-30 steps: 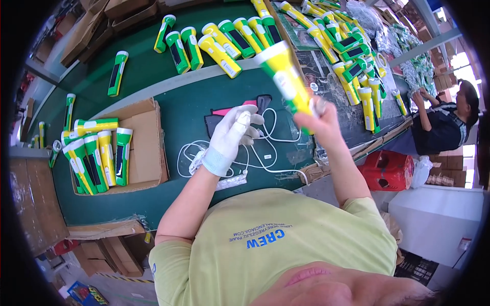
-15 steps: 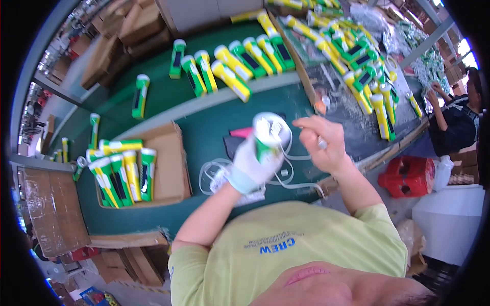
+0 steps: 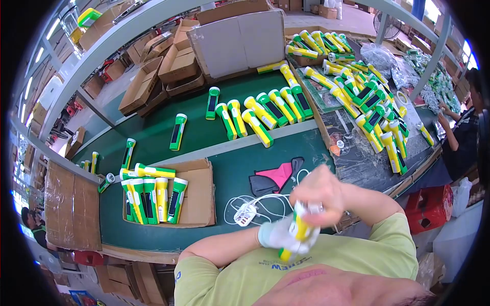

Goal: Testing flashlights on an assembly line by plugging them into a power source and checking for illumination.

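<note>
My left hand (image 3: 291, 235), in a white glove, grips a green and yellow flashlight (image 3: 302, 228) close to my chest, its lower end pointing down. My bare right hand (image 3: 320, 196) is curled over the upper end of that flashlight, slightly blurred, and hides most of its head. Beyond my hands, a white power strip (image 3: 246, 214) with a tangled cord lies on the green table. A pink and dark grey cloth (image 3: 278, 176) lies just behind it.
At left, an open cardboard box (image 3: 201, 196) holds several flashlights. A row of flashlights (image 3: 260, 112) stands on the far green surface. Right of a cardboard divider (image 3: 315, 120) lies a large flashlight heap (image 3: 365, 94). A co-worker (image 3: 462, 127) handles items at far right.
The flashlight has come down toward my chest, its lamp face no longer showing. My right hand has moved from beside it onto its upper end. The view has tilted up.
</note>
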Demonstrator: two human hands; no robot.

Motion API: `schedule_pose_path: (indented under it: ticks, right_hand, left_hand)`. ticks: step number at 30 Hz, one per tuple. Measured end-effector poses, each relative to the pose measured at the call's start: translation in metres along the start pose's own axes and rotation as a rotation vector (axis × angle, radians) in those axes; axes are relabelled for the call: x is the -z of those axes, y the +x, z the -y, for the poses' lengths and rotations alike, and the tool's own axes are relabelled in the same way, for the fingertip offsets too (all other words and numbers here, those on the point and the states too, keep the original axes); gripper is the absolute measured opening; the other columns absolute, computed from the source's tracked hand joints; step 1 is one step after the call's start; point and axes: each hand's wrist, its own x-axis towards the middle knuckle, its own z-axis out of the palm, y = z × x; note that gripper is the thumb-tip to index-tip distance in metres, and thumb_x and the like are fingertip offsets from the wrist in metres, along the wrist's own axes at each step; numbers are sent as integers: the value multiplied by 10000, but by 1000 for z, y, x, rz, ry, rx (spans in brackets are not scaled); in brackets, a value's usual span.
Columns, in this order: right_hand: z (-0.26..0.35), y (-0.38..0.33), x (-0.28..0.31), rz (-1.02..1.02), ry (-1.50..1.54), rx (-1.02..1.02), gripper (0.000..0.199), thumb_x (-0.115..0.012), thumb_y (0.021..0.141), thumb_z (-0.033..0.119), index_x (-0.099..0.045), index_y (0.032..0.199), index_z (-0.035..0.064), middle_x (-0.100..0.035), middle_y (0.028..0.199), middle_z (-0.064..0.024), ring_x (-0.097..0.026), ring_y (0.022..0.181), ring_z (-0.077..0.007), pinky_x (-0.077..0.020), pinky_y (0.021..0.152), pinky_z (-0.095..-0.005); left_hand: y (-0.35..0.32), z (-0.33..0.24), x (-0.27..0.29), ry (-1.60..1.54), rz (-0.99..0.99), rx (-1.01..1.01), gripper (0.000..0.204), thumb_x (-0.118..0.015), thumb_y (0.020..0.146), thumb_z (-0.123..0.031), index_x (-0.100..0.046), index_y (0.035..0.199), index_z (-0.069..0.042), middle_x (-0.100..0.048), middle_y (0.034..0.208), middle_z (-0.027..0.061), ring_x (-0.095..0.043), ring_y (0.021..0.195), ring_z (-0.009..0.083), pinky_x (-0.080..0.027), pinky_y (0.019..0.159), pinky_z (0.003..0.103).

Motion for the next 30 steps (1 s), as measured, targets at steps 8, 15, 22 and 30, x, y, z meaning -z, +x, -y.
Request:
schedule_pose_path:
  ticks: [8,15,22,30]
  right_hand:
    - [-31,18,-11,-27,-750,-583,357,-572,861,427,-558,784,79,-612,598,-136,-607,527,-341,-445,507,-459]
    - [-71,-22,-29,-571,293,-675,351,-555,913,327,-623,952,-15,-603,689,-65,-539,574,-137,-411,537,-280]
    - [-41,-44,-71,-300,747,-998,466,-824,676,139,-627,1074,-2,-649,954,-35,-573,912,-77,-485,748,-258]
    - [-128,-72,71,-721,-274,-974,338,-716,833,330,-627,927,17,-646,727,-85,-629,660,-196,-486,619,-319]
  left_hand:
    - [26,-17,75,818,-911,-367,423,-677,801,-335,-550,1122,-91,-685,927,98,-677,853,272,-537,740,400]
    - [20,-19,86,1093,-1140,-284,424,-703,795,-278,-537,1124,-67,-677,867,157,-671,748,310,-530,678,414]
    - [38,-16,80,145,-822,-669,453,-548,928,-497,-553,1074,-67,-540,1186,117,-544,982,171,-456,901,339]
    - [-5,-24,79,458,-872,-401,554,-458,971,-505,-467,1307,-65,-525,1291,83,-500,1218,201,-394,1011,384]
